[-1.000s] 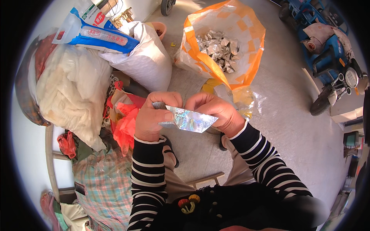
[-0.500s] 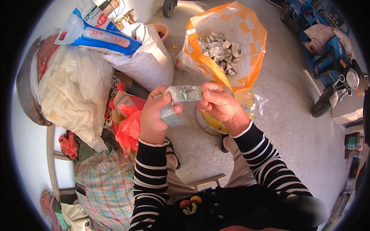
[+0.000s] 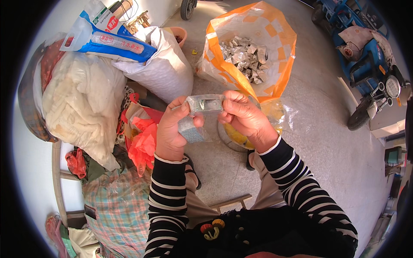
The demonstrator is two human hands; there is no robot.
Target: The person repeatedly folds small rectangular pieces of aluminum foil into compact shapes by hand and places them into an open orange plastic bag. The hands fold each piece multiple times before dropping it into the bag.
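Observation:
Between both hands, in front of my chest, a small clear plastic packet with silvery grey contents is stretched level. My left hand pinches its left end with the thumb on top. The right end is gripped by the thumb and fingers of my right hand. Below the left fingers shows a grey, grainy-looking flat piece in clear film; it seems to be in the left hand too, but its upper part is hidden. Ahead stands an orange and white bag holding many folded silvery packets.
Behind my right hand a round container with yellow contents stands on the floor. To the left are a white woven sack, a blue and white bag, a cream cloth bundle and red plastic bags. A blue vehicle is at far right.
The packet has tilted slightly, so the light falls differently on its face and the green glint is gone. Both hands keep their grip in nearly the same place.

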